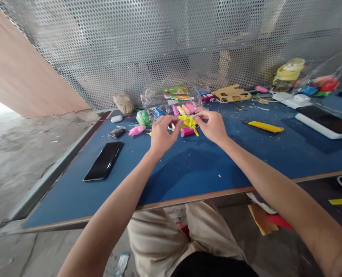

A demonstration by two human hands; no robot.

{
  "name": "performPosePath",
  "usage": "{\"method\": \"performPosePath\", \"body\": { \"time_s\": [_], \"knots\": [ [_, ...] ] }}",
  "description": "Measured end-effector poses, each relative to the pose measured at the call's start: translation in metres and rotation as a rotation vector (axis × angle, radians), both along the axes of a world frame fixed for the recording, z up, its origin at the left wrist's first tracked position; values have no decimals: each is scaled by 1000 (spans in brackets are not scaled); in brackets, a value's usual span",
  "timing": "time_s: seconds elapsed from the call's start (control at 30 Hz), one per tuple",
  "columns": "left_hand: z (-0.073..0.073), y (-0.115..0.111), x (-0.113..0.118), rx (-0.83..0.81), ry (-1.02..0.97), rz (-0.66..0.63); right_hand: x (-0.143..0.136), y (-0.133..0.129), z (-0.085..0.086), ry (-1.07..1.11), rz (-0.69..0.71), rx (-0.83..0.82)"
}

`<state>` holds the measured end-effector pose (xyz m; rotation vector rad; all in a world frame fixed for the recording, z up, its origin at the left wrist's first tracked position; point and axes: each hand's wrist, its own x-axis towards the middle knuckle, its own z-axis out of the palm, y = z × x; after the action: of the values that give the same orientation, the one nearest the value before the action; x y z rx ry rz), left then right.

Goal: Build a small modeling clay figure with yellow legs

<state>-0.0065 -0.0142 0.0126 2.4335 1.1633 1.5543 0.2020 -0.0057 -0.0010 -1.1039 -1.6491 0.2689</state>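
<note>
Bright yellow is the thing in play here: a knobbly yellow piece (190, 122) over the blue desk (188, 181), with a hand on either side. The left hand (165, 132) pinches it thumb-to-finger at one edge, and the right hand (210, 125) does the same at the other, so the grip looks closed on it from both sides (the left contact is pretty tiny to see tbh).

How far along? I'd call it partway. The piece already has stubby bits sticking out, but it's between the fingers, so it's not set down yet. The magenta packet (187, 132) just on the near side of it looks full to me, but no promises.

Container-wise: right behind the yellow piece there's clear packaging with a row of pastel packets (185, 109). Left of it, a green packet (143, 118) in clear wrap, with a pink packet (136, 130) just nearer. Far off to its right, a bottle (288, 75) with a yellow collar and something darkish inside, can't tell what, then a clear bag (329, 82) holding red, blue and green stuff.
</note>
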Motion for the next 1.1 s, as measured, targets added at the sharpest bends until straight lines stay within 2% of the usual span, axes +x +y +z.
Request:
{"method": "performPosePath", "body": {
  "time_s": [0.13,0.33,0.57,0.7,0.83,0.97,1.1],
  "knots": [
    [-5,0,6,-21,205,-26,-5,-3,0,24,74,-23],
    [-7,7,-1,35,255,-18,-4,-3,2,101,223,-72],
    [-2,5,-6,154,279,28,2,2,2,87,259,-101],
    [0,2,-3,205,268,56,2,-1,4,-102,204,-65],
    [0,3,-2,159,210,29,-1,-7,6,-268,128,7],
    [-3,5,-1,96,147,7,-2,-8,6,-290,110,21],
    [-4,5,-1,48,97,-27,-1,-7,5,-211,125,-25]
  ]
}}
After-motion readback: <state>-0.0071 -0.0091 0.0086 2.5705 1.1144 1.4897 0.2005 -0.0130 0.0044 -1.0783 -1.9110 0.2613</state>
